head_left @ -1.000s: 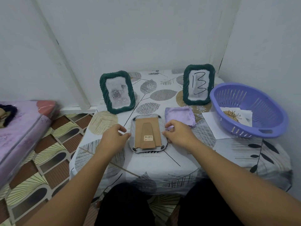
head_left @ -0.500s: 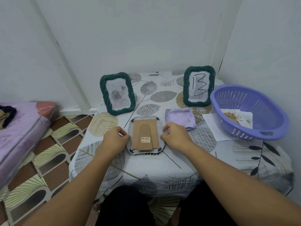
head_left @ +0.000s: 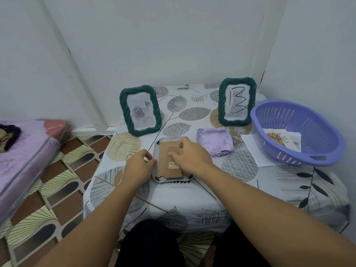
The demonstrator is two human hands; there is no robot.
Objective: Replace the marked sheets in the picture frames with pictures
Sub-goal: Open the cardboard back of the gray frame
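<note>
Head view: a frame is lying face down on the table, brown backing up, in front of the two standing green frames. The left hand is pinching its left edge, fingers curled. The right hand is resting on the backing, fingers bent; whether it is gripping, I cannot tell. Behind it, the rose frame is standing left, the "13" frame right. A cloth is lying just right of it, the basket with pictures farther right.

Cloth lies between face-down frame and basket.
</note>
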